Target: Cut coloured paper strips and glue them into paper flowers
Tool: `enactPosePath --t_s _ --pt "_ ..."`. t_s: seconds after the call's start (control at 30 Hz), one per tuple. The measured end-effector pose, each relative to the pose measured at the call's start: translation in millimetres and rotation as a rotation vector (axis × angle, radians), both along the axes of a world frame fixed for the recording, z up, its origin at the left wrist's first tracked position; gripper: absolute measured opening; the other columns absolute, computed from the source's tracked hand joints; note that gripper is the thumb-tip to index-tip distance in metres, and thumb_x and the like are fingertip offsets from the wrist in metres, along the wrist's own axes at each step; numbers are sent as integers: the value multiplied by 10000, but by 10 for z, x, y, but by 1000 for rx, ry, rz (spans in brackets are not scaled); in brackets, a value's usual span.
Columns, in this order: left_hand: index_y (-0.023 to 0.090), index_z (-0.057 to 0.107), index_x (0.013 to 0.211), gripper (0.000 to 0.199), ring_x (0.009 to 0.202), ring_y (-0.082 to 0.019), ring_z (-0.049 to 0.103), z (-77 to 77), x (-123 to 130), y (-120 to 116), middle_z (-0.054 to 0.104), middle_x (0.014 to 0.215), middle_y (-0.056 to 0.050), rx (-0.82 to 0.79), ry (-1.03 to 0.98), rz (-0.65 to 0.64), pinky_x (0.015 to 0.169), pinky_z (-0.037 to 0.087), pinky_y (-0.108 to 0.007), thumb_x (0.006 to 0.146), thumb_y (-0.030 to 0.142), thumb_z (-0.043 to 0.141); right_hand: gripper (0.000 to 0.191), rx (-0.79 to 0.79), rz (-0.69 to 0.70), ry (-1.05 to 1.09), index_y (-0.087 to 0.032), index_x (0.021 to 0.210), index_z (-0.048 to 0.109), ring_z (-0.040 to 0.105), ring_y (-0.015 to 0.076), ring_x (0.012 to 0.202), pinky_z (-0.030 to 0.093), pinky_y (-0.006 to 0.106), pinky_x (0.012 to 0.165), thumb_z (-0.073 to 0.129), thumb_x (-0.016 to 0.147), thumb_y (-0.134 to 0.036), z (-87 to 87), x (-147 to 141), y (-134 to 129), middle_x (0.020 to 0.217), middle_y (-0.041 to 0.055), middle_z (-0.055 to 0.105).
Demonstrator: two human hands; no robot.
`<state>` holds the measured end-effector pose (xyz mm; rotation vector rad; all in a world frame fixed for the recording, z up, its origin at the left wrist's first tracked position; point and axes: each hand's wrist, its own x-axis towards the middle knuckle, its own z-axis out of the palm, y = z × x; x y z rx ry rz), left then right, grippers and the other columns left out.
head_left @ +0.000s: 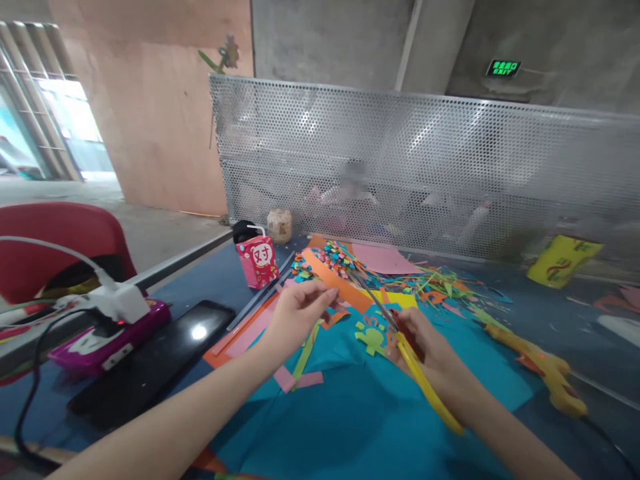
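Note:
My left hand (303,311) pinches an orange paper strip (334,280) between thumb and fingers, above the table. In my right hand (423,337) is a pair of scissors (414,373) with yellow handles, its metal blades pointing up and left toward the strip's right part. Whether the blades touch the strip I cannot tell. Just below the blades, a green paper cutout (371,338) with an orange piece at its top lies on a large blue paper sheet (345,413). Pink strips (300,381) and a green strip (307,352) rest beside my left wrist.
Behind my hands are a heap of small coloured paper bits (336,255) and thin scraps (445,283). A yellow glue gun (543,367) lies right. At left are a drink carton (257,260), a dark phone-like slab (155,360) and a purple power strip (113,343). A perforated metal screen (400,167) stands behind.

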<state>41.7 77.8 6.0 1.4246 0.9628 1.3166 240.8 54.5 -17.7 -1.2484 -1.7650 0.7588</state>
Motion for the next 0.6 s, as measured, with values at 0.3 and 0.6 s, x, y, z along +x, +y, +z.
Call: enactPosePath --t_s 0.3,0.6 --pt "125 591 670 162 591 -113 571 42 -74 29 626 644 -33 63 -75 79 490 442 -202 722 264 525 224 -80 18 -243 -201 700 400 436 122 619 393 223 526 547 681 -370 70 53 8 680 -18 427" --pt "121 599 654 164 568 -95 554 53 -89 21 611 628 -28 57 -71 51 477 438 -187 718 256 533 245 -74 40 -342 -194 727 412 389 114 574 368 230 507 510 697 -417 43 69 6 663 -24 373"
